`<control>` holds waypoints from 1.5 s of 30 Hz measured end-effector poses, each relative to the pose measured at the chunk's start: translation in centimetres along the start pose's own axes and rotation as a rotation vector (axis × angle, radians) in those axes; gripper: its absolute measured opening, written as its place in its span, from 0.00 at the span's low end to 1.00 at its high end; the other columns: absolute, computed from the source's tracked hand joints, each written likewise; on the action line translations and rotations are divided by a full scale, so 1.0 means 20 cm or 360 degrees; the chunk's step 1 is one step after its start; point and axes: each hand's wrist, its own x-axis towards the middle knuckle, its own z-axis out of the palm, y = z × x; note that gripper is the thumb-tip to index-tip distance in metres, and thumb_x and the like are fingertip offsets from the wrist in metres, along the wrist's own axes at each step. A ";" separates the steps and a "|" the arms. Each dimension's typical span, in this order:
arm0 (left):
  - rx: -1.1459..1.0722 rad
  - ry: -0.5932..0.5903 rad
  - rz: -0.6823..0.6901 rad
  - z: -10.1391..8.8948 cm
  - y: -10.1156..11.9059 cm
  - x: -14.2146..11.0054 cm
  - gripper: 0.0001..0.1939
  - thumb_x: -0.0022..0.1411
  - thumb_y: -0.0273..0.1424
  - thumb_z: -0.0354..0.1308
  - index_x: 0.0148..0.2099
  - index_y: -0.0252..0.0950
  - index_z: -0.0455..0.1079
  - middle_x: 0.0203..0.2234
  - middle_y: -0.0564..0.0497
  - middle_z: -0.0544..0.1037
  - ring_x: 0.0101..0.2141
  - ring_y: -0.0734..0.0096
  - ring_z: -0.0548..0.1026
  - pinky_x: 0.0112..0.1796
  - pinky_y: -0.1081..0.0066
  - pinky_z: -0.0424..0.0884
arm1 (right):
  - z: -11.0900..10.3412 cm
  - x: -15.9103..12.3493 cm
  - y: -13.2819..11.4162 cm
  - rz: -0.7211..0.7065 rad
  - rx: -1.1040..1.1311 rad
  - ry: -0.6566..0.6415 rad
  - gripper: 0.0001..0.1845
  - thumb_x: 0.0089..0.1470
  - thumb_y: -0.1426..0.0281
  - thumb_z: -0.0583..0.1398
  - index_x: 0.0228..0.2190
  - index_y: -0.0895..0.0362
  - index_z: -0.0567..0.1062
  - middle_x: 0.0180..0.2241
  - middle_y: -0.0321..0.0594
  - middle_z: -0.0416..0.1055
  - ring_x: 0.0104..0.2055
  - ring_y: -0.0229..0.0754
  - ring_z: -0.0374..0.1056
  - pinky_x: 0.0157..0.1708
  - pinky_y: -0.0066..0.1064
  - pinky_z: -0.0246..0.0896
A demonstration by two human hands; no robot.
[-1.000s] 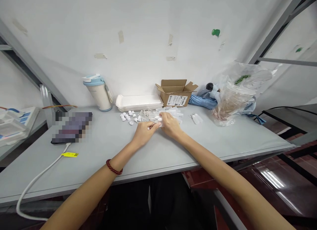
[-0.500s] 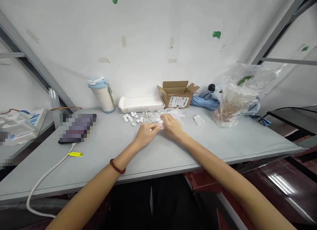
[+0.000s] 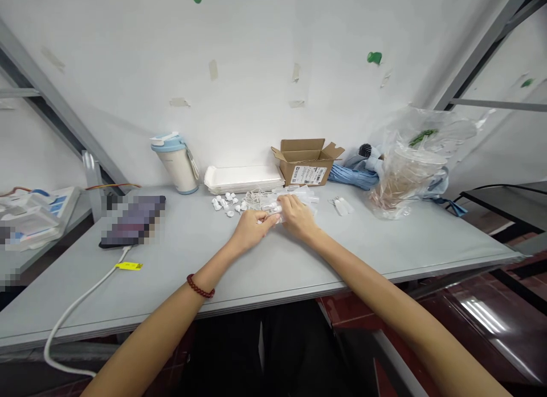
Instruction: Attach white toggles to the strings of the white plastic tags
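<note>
Over the middle of the table, my left hand point(image 3: 251, 229) and my right hand point(image 3: 297, 216) meet, fingertips almost touching. The left fingers are closed in a pinch on a thin pale string point(image 3: 267, 217). My right hand is closed around a small white plastic piece point(image 3: 277, 209), mostly hidden by the fingers. Just beyond the hands lie a tangle of white strings point(image 3: 255, 198) and several clear plastic tubes point(image 3: 306, 193). Loose white caps point(image 3: 223, 201) are scattered to the left. Clear tubes with string loops point(image 3: 342, 206) rest on the right.
Along the wall stand a blue-lidded tumbler point(image 3: 176, 163), a stack of white trays point(image 3: 245, 177) and an open cardboard box point(image 3: 305, 166). Blue fabric point(image 3: 356, 175) and a bagged drink cup point(image 3: 410, 172) are at right. A phone point(image 3: 133, 221) with a white cable point(image 3: 81, 297) lies left.
My left hand has shifted very slightly left, and the thin string at its fingertips shows more clearly. My right hand stays nearly in place.
</note>
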 end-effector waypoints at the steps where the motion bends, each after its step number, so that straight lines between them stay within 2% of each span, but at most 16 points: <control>1: -0.0106 -0.0067 -0.0147 -0.01 0.00 0.00 0.18 0.56 0.42 0.55 0.21 0.34 0.66 0.10 0.58 0.61 0.13 0.79 0.57 0.18 0.74 0.53 | 0.00 0.00 0.00 0.0010 -0.0002 0.0013 0.17 0.51 0.79 0.52 0.45 0.62 0.65 0.44 0.52 0.68 0.46 0.50 0.62 0.37 0.35 0.62; 4: -0.0458 -0.0189 -0.0530 -0.03 0.00 0.02 0.17 0.53 0.40 0.58 0.21 0.33 0.66 0.09 0.58 0.60 0.10 0.82 0.54 0.14 0.75 0.49 | 0.01 0.00 0.02 0.0077 0.0007 0.0051 0.19 0.48 0.81 0.51 0.44 0.62 0.65 0.43 0.52 0.69 0.46 0.50 0.62 0.35 0.34 0.61; 7: -0.0945 -0.0181 -0.0770 -0.06 0.00 0.04 0.14 0.53 0.37 0.57 0.22 0.32 0.66 0.11 0.56 0.63 0.11 0.84 0.55 0.12 0.78 0.47 | 0.03 0.01 0.04 0.0182 0.0114 0.0118 0.20 0.46 0.81 0.51 0.44 0.61 0.65 0.43 0.51 0.69 0.45 0.50 0.64 0.35 0.34 0.60; 10: -0.1382 -0.0168 -0.0886 -0.11 -0.01 0.06 0.11 0.53 0.35 0.52 0.28 0.31 0.68 0.20 0.49 0.71 0.15 0.81 0.63 0.13 0.80 0.51 | 0.05 0.01 0.05 0.0288 0.0346 0.0180 0.19 0.46 0.77 0.54 0.43 0.60 0.64 0.42 0.49 0.71 0.44 0.49 0.66 0.35 0.34 0.60; 13: -0.1496 -0.0105 -0.0834 -0.13 -0.01 0.07 0.11 0.52 0.34 0.53 0.31 0.30 0.69 0.22 0.50 0.70 0.17 0.80 0.65 0.14 0.80 0.54 | 0.06 0.01 0.06 0.0329 0.0546 0.0209 0.18 0.47 0.73 0.55 0.42 0.58 0.64 0.41 0.48 0.72 0.41 0.49 0.67 0.36 0.35 0.60; 15: -0.1361 -0.0047 -0.0721 -0.12 -0.01 0.06 0.09 0.50 0.34 0.57 0.29 0.31 0.67 0.18 0.57 0.64 0.15 0.84 0.59 0.15 0.80 0.51 | 0.06 0.01 0.06 0.0334 0.0605 0.0208 0.17 0.47 0.71 0.55 0.41 0.58 0.64 0.41 0.47 0.72 0.40 0.49 0.68 0.35 0.35 0.60; 18: -0.0844 0.0078 -0.0442 -0.07 -0.03 0.05 0.10 0.48 0.34 0.61 0.30 0.32 0.68 0.14 0.61 0.56 0.14 0.84 0.52 0.16 0.78 0.46 | 0.06 0.01 0.05 0.0337 0.0627 0.0172 0.16 0.46 0.70 0.55 0.41 0.57 0.64 0.39 0.47 0.73 0.38 0.49 0.68 0.33 0.35 0.59; 22: -0.0193 0.0187 0.0044 -0.02 -0.05 0.04 0.14 0.49 0.36 0.61 0.37 0.33 0.73 0.15 0.60 0.59 0.19 0.79 0.57 0.23 0.76 0.54 | 0.06 0.00 0.02 0.0276 0.0617 0.0067 0.16 0.47 0.69 0.56 0.40 0.57 0.64 0.38 0.47 0.73 0.38 0.49 0.68 0.32 0.34 0.59; 25: 0.0066 0.0208 0.0209 0.00 -0.05 0.03 0.14 0.52 0.36 0.57 0.38 0.32 0.74 0.17 0.58 0.63 0.22 0.76 0.61 0.28 0.74 0.59 | 0.06 0.00 0.01 0.0219 0.0566 0.0019 0.16 0.47 0.70 0.57 0.40 0.58 0.64 0.38 0.47 0.73 0.38 0.49 0.68 0.32 0.33 0.58; 29: 0.0221 0.0149 0.0215 -0.02 -0.06 0.02 0.13 0.53 0.35 0.54 0.37 0.32 0.73 0.17 0.58 0.64 0.22 0.75 0.61 0.28 0.73 0.60 | 0.06 -0.01 0.00 0.0156 0.0541 0.0008 0.16 0.47 0.70 0.56 0.40 0.57 0.64 0.40 0.47 0.72 0.38 0.48 0.68 0.31 0.32 0.57; 34: 0.0301 0.0156 0.0269 -0.06 -0.06 0.03 0.14 0.53 0.37 0.54 0.37 0.32 0.70 0.16 0.59 0.63 0.21 0.75 0.60 0.27 0.73 0.59 | 0.04 -0.01 0.01 0.0149 0.0592 -0.0051 0.17 0.46 0.70 0.56 0.40 0.57 0.63 0.36 0.45 0.73 0.35 0.48 0.68 0.31 0.32 0.57; 40: 0.0416 0.0052 0.0286 -0.02 -0.08 0.03 0.13 0.57 0.37 0.49 0.36 0.33 0.67 0.18 0.57 0.64 0.21 0.75 0.60 0.26 0.73 0.57 | 0.04 -0.01 0.02 0.0092 0.0418 -0.0125 0.17 0.44 0.76 0.54 0.40 0.60 0.63 0.38 0.51 0.72 0.36 0.48 0.68 0.33 0.33 0.58; 42: 0.0435 0.0090 0.0228 0.00 -0.09 0.04 0.13 0.59 0.37 0.46 0.29 0.34 0.65 0.18 0.56 0.64 0.21 0.74 0.60 0.26 0.72 0.56 | 0.04 -0.01 0.01 0.0086 0.0366 -0.0105 0.17 0.45 0.76 0.54 0.40 0.60 0.63 0.38 0.52 0.72 0.37 0.49 0.68 0.34 0.33 0.58; 45: 0.0353 0.0052 0.0011 -0.01 -0.09 0.06 0.18 0.61 0.38 0.42 0.22 0.36 0.60 0.16 0.56 0.60 0.21 0.74 0.59 0.24 0.72 0.54 | 0.04 0.00 -0.02 0.0076 0.0300 -0.0075 0.16 0.46 0.76 0.54 0.40 0.60 0.63 0.38 0.52 0.72 0.39 0.49 0.67 0.34 0.34 0.59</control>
